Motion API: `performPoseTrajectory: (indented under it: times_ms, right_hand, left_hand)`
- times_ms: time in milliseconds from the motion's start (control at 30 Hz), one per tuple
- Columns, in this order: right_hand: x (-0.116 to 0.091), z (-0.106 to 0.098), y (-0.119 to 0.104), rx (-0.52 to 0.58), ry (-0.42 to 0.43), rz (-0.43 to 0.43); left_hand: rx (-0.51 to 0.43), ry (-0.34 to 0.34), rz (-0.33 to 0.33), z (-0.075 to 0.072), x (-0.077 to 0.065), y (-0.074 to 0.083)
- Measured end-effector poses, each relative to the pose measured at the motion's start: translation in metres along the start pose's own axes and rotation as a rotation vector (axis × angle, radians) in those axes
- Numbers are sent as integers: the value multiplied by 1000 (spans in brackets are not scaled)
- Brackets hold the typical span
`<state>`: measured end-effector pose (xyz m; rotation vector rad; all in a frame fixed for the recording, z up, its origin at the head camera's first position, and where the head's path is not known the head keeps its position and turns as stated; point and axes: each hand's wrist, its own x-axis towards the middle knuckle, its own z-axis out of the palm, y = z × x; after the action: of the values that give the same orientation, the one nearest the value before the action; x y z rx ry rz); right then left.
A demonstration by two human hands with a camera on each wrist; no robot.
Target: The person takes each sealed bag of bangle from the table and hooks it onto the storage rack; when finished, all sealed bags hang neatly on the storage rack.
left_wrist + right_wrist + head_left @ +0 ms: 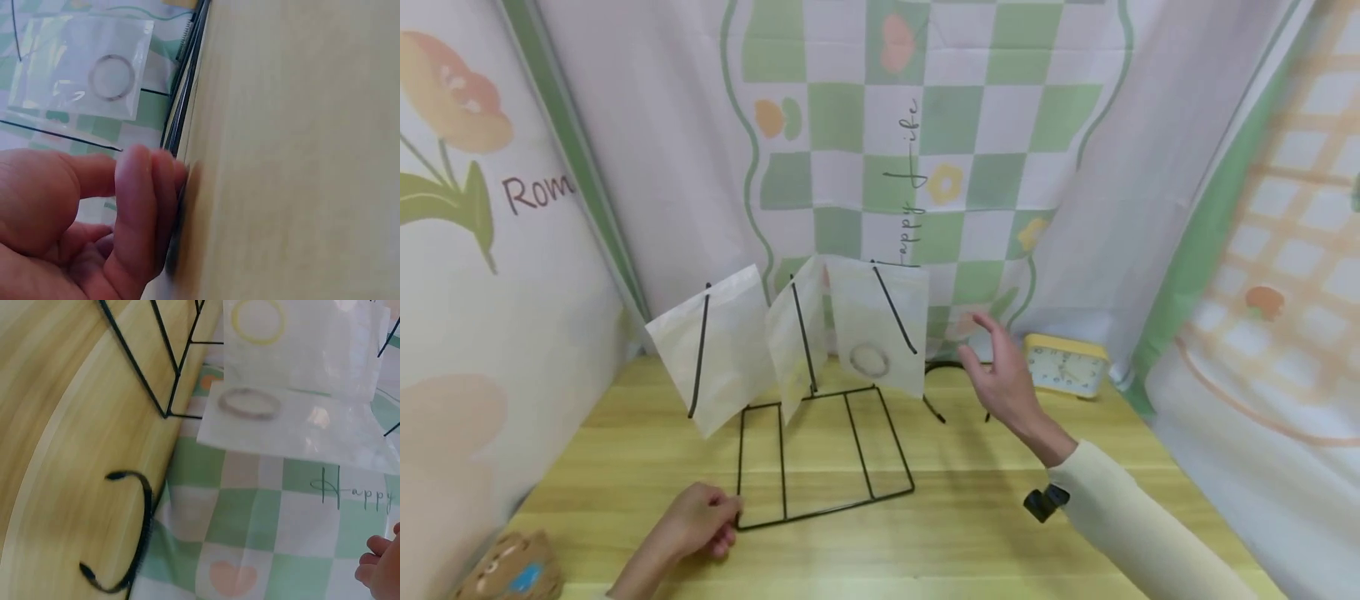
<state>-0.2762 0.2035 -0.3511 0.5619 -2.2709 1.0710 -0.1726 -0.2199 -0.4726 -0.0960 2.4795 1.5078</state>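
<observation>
A black wire rack (826,510) stands on the wooden table, its base frame toward me. Three translucent white bags hang at its slanting black arms: a left bag (733,350), a narrower-looking middle bag (797,325) and a right bag (883,312). The right bag has a greyish ring (92,78) inside; a yellow ring (282,322) shows in another in the right wrist view. My left hand (696,518) pinches the base's near left corner. Held in the air, my right hand (1006,385) has its thumb and fingers apart, gripping nothing. Below and behind it lies a black headband (149,515).
A yellow clock (1066,365) stands at the back right of the table (985,533). At the front left corner sits a brown figure (512,567) with a blue patch. Patterned curtains (835,117) enclose the back and sides.
</observation>
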Motion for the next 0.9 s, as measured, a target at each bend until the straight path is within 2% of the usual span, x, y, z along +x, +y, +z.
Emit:
performPoseTrajectory:
  times_ms: [133,267,500,633,733,833,900]
  right_hand:
    - [-11,-15,5,-111,-53,7]
    - [-20,-28,10,-203,-104,28]
    - [-39,-39,12,-273,-234,104]
    - [-52,-38,12,-321,-316,114]
    - [-60,-35,13,-401,-330,89]
    - [-66,-34,12,-528,-322,56]
    - [-68,-34,11,-617,-314,36]
  left_hand:
    - [50,125,14,0,-7,8]
    - [149,229,93,-4,-11,24]
    - [411,434,358,-2,-19,52]
    - [525,519,520,3,-20,60]
    - [644,587,639,6,-15,62]
    - [731,632,706,8,-10,63]
    - [762,648,726,9,-8,64]
